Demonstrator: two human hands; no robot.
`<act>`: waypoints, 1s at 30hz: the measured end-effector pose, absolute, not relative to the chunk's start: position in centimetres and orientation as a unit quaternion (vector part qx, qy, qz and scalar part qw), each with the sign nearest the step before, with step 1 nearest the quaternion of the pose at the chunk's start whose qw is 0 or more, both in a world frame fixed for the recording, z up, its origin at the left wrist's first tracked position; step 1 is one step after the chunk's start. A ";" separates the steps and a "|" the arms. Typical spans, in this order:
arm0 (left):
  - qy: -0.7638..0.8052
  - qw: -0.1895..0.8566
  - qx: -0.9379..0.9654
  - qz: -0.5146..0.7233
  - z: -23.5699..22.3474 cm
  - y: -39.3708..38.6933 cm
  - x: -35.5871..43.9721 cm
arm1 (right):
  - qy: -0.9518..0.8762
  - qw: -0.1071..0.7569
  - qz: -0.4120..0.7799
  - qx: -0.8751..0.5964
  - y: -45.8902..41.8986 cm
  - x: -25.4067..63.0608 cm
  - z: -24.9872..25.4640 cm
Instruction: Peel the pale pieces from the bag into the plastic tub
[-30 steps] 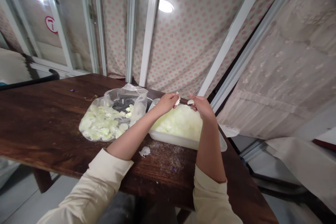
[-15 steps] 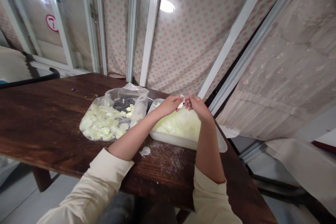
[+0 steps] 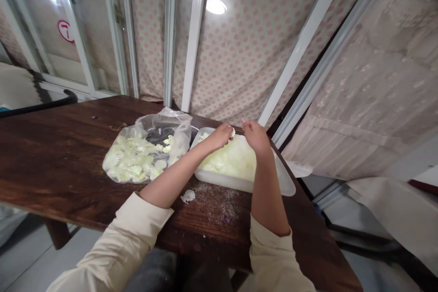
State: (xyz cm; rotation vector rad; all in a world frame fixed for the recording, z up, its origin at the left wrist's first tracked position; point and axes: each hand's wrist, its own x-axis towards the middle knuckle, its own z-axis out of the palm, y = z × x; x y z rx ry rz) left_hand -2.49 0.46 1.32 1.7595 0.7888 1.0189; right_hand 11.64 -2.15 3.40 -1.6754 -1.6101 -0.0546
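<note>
White scrap (image 3: 233, 132) pinched in left hand (image 3: 219, 137), at tray's (image 3: 239, 184) far rim.
Tray's long axis runs crosswise beneath both hands; whether right hand (image 3: 256, 138) grips anything, cannot tell. Bag (image 3: 130, 159) lies left.

A small white scrap (image 3: 233, 132) pinched in the left hand (image 3: 219, 137), just above a heap of pale green chopped bits (image 3: 229, 162) filling a translucent plastic tray (image 3: 222, 181) flat on the surface (image 3: 85, 159); right hand (image 3: 256, 138) at the tray's far rim.

The head-worn camera faces forward and down, close above the left hand (image 3: 219, 138) and right hand (image 3: 256, 139)
</note>
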 end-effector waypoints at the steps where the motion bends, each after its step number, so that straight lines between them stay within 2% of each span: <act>1: 0.320 0.469 0.710 0.417 1.3 0.4 -2.4 | -0.653 0.402 0.001 -0.642 -2.2 11.3 3.5; 5: 0.304 0.481 0.700 0.431 1.4 0.3 -2.3 | -0.720 0.406 0.067 -0.559 -2.5 10.3 3.8; 11: 0.258 0.444 0.711 0.481 1.7 0.5 -2.6 | -0.763 0.364 0.014 -0.534 -2.6 9.4 3.8; 23: 0.225 0.454 0.684 0.525 2.1 0.7 -3.2 | -0.765 0.404 0.037 -0.500 -2.8 7.4 3.6; 30: 0.262 0.511 0.677 0.460 2.4 0.3 -3.0 | -0.729 0.441 0.005 -0.523 -2.2 8.3 3.4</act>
